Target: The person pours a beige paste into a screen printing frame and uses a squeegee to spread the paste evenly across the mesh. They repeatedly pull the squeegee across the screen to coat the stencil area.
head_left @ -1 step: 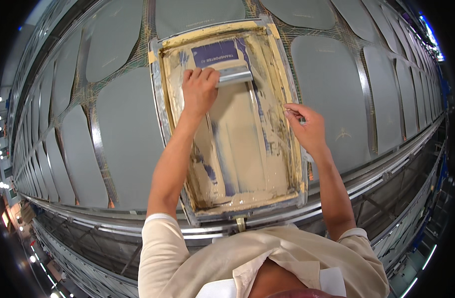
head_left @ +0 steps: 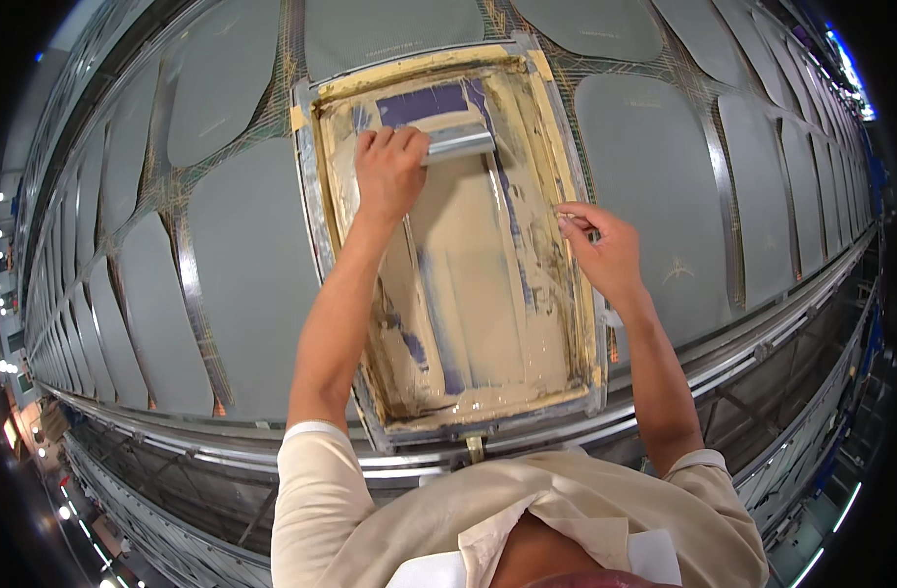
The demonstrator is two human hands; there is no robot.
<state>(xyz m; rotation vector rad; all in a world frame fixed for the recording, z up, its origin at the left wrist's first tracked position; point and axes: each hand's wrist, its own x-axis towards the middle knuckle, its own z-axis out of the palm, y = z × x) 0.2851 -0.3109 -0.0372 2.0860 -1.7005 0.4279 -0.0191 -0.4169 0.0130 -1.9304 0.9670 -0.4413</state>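
Inside the upper part of the taped frame (head_left: 414, 67), a metal scraper (head_left: 458, 144) lies across wet beige paste (head_left: 480, 235). The left hand (head_left: 389, 174) grasps the scraper's left end, fingers curled over it. The right hand (head_left: 602, 245) is at the frame's right rim, fingers bent toward the thumb; whether it pinches the rim, I cannot tell. The scraper looks stiff, fairly light and not fragile, though paste could make it slippery; its dry upper edge seems the best hold. Grey panels (head_left: 247, 284) lie on either side.
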